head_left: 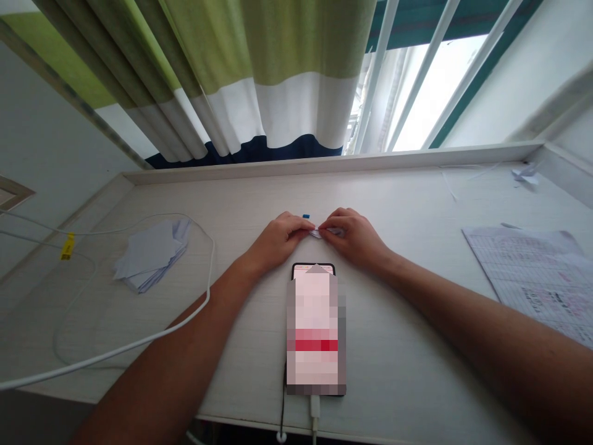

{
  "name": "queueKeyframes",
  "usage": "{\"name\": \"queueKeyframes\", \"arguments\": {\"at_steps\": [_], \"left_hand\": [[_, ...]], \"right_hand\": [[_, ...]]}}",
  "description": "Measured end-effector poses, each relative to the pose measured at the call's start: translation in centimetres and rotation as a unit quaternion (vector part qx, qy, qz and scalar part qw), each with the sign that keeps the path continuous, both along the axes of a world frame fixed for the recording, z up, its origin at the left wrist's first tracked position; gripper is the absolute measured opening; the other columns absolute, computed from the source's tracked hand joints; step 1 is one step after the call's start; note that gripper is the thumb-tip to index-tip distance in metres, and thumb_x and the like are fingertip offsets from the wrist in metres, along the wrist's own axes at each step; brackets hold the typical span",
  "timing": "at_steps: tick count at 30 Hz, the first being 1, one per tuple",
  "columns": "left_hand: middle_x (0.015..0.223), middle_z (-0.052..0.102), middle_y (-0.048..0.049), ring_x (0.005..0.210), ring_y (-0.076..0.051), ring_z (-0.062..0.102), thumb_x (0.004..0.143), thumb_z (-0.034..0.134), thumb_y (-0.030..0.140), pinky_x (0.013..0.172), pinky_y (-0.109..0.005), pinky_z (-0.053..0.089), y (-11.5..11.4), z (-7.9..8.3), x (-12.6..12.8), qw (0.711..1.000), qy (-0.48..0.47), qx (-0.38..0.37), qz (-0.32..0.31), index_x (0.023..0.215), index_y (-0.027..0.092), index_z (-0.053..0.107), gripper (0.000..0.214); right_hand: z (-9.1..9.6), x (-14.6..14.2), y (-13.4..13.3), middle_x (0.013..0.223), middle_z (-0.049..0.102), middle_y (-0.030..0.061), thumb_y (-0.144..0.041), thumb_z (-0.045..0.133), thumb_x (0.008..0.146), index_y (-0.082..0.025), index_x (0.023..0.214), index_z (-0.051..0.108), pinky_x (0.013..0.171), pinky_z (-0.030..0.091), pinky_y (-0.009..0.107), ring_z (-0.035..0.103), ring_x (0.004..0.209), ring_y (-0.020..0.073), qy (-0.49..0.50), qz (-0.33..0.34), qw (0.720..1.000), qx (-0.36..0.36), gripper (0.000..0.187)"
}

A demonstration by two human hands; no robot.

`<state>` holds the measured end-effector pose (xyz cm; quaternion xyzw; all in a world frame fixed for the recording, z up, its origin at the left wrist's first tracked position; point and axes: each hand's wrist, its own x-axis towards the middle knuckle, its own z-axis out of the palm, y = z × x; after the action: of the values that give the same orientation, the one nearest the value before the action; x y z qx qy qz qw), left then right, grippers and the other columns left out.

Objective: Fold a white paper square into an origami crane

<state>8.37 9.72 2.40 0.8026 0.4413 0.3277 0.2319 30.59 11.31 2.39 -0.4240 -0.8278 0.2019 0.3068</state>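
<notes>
Both my hands meet at the middle of the white desk, beyond the phone. My left hand (pixel 283 233) pinches one side of a small piece of white paper (pixel 315 233), thumb and fingers pressed together. From the other side my right hand (pixel 351 233) grips the same paper, and part of it shows under the curled fingers. How the paper is folded is too small to tell. A small blue object (pixel 306 216) lies just past my left fingertips. Nearer to me, a phone (pixel 316 321) lies flat with its screen lit and blurred out.
A stack of white paper sheets (pixel 151 253) lies at left, near a looping white cable (pixel 210 272) that passes over my left forearm. Written lined sheets (pixel 532 266) lie at right, crumpled paper (pixel 525 175) at the back right. A charging cable (pixel 315 408) enters the phone's near end.
</notes>
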Motion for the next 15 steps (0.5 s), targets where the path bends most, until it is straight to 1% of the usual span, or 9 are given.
{"name": "queueKeyframes", "arguments": {"at_steps": [1, 3, 5, 7, 9, 11, 13, 15], "left_hand": [[0.107, 0.077, -0.0056, 0.106, -0.020, 0.068, 0.095, 0.058, 0.018, 0.099, -0.036, 0.052, 0.0, 0.0, 0.0, 1.000, -0.002, 0.003, 0.004, 0.108, 0.025, 0.077, 0.024], [0.105, 0.076, -0.0062, 0.100, -0.020, 0.069, 0.096, 0.057, 0.020, 0.093, -0.034, 0.054, 0.1, -0.2, 0.0, 0.999, -0.014, 0.003, 0.033, 0.107, 0.024, 0.077, 0.023], [0.105, 0.076, -0.0067, 0.096, -0.019, 0.069, 0.097, 0.057, 0.024, 0.087, -0.032, 0.054, 0.0, -0.2, 0.2, 0.998, -0.033, -0.003, 0.061, 0.108, 0.023, 0.077, 0.023], [0.107, 0.077, -0.0070, 0.095, -0.019, 0.070, 0.097, 0.057, 0.027, 0.082, -0.030, 0.054, -0.1, -0.2, 0.5, 0.995, -0.061, -0.015, 0.075, 0.109, 0.022, 0.077, 0.023], [0.107, 0.078, -0.0070, 0.090, -0.018, 0.069, 0.096, 0.059, 0.030, 0.077, -0.029, 0.053, -0.4, 0.0, 0.8, 0.992, -0.096, -0.042, 0.074, 0.108, 0.020, 0.077, 0.024], [0.101, 0.078, -0.0065, 0.079, -0.016, 0.068, 0.094, 0.062, 0.035, 0.069, -0.027, 0.051, -0.7, 0.3, 1.2, 0.987, -0.121, -0.089, 0.060, 0.108, 0.019, 0.077, 0.026], [0.094, 0.078, -0.0056, 0.068, -0.014, 0.064, 0.088, 0.070, 0.041, 0.062, -0.026, 0.049, -0.9, 0.5, 1.4, 0.982, -0.133, -0.127, 0.049, 0.109, 0.019, 0.076, 0.031], [0.091, 0.078, -0.0055, 0.065, -0.014, 0.063, 0.084, 0.076, 0.045, 0.060, -0.026, 0.048, -1.0, 0.5, 1.5, 0.976, -0.152, -0.145, 0.054, 0.107, 0.018, 0.077, 0.035]], "right_hand": [[0.2, 0.0, -0.1, 0.095, 0.073, 0.0070, -0.026, 0.063, 0.095, -0.023, 0.093, 0.081, 0.085, 0.049, 0.037, 0.064, 0.093, 0.0240, 0.003, 0.004, 1.000, 0.000, 0.019], [0.5, 0.0, -0.3, 0.095, 0.074, 0.0077, -0.030, 0.064, 0.094, -0.022, 0.097, 0.080, 0.085, 0.049, 0.037, 0.065, 0.094, 0.0244, 0.004, 0.016, 1.000, -0.003, 0.017], [0.9, -0.1, -0.6, 0.096, 0.075, 0.0082, -0.030, 0.067, 0.092, -0.021, 0.099, 0.079, 0.084, 0.049, 0.037, 0.066, 0.093, 0.0248, 0.001, 0.025, 1.000, -0.006, 0.016], [1.2, -0.1, -0.7, 0.096, 0.075, 0.0083, -0.029, 0.067, 0.091, -0.020, 0.098, 0.077, 0.082, 0.050, 0.037, 0.066, 0.091, 0.0241, 0.013, 0.027, 0.999, -0.019, 0.016], [1.5, -0.1, -0.9, 0.095, 0.076, 0.0080, -0.030, 0.063, 0.093, -0.018, 0.096, 0.076, 0.079, 0.050, 0.035, 0.067, 0.086, 0.0225, 0.047, 0.022, 0.997, -0.051, 0.018], [1.8, -0.1, -1.0, 0.091, 0.077, 0.0074, -0.033, 0.060, 0.094, -0.017, 0.093, 0.075, 0.076, 0.051, 0.034, 0.067, 0.081, 0.0212, 0.084, 0.017, 0.992, -0.090, 0.021], [2.0, 0.0, -1.0, 0.087, 0.077, 0.0063, -0.034, 0.061, 0.093, -0.017, 0.092, 0.075, 0.073, 0.051, 0.033, 0.067, 0.078, 0.0207, 0.108, 0.018, 0.987, -0.121, 0.022], [2.1, 0.1, -0.9, 0.085, 0.077, 0.0057, -0.036, 0.063, 0.092, -0.017, 0.091, 0.076, 0.071, 0.051, 0.032, 0.067, 0.077, 0.0208, 0.122, 0.026, 0.982, -0.141, 0.023]]}}
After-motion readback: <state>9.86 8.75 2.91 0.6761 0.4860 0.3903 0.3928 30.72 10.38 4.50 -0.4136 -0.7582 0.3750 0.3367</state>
